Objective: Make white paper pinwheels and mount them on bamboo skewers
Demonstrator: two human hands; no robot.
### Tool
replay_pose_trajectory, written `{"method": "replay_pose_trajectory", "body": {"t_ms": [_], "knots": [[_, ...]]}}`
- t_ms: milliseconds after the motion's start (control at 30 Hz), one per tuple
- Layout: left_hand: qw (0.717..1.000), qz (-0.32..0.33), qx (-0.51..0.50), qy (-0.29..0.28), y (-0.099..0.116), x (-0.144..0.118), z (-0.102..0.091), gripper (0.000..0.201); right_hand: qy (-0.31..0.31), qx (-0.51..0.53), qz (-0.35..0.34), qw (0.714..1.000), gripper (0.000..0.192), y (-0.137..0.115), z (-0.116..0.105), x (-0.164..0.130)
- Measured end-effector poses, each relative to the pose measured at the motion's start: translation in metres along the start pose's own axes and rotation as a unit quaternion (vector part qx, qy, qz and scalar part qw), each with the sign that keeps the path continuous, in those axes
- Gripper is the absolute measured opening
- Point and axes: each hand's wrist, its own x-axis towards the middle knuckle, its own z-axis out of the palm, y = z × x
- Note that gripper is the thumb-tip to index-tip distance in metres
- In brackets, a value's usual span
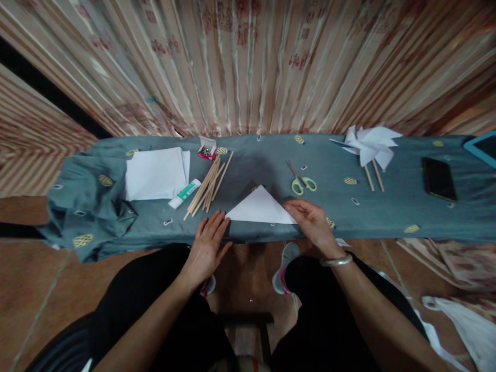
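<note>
- Nearest to me, left hand (207, 243) lies flat on the near edge of the counter (387, 206), fingers spread and holding nothing, tips just beside the left corner of the folded paper triangle (260, 207).
- Far left on the grey cloth, a stack of white sheets (155, 173) waits unfolded, with a glue stick (185, 193) touching its lower corner.
- Next comes a bundle of wooden sticks (207, 187), and behind them a small open box of pins (206, 149).
- Centre: the triangle lies flat before me, so I judge one diagonal fold made; no cuts, pin or stick on it yet.
- Right hand (312, 222) presses the triangle's right corner, fingers curled low on the paper, pinning rather than gripping it.
- Scissors (300, 179) rest untouched, just beyond.
- Further right, finished paper pinwheels (370, 142) on their sticks lie done.
- Far right, a dark phone (439, 178).
</note>
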Motion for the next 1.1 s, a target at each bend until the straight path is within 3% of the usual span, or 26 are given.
{"method": "replay_pose_trajectory", "body": {"t_ms": [133, 300, 633, 800, 967, 1100], "knots": [[1.000, -0.007, -0.009, 0.006, 0.001, 0.001, 0.001, 0.054, -0.035, 0.109, 0.083, 0.990, 0.046, -0.003, -0.001, 0.007], [0.999, -0.012, -0.029, 0.033, 0.002, 0.003, 0.003, 0.057, -0.073, 0.140, 0.103, 0.982, 0.043, -0.007, 0.003, 0.006], [0.987, -0.016, -0.120, 0.106, 0.009, 0.082, -0.005, 0.050, -0.008, 0.145, -0.007, 0.989, 0.037, -0.024, 0.010, 0.004], [0.979, -0.056, -0.163, 0.108, 0.014, 0.100, -0.006, 0.034, -0.012, 0.132, -0.015, 0.991, 0.041, -0.029, 0.007, 0.008], [0.978, 0.011, -0.168, 0.127, 0.011, 0.103, -0.004, 0.023, -0.038, 0.054, -0.014, 0.998, 0.036, -0.038, -0.004, 0.012], [0.973, 0.084, -0.149, 0.155, 0.007, 0.102, -0.005, 0.020, -0.052, 0.096, 0.016, 0.994, 0.036, -0.029, -0.008, 0.021]]}}
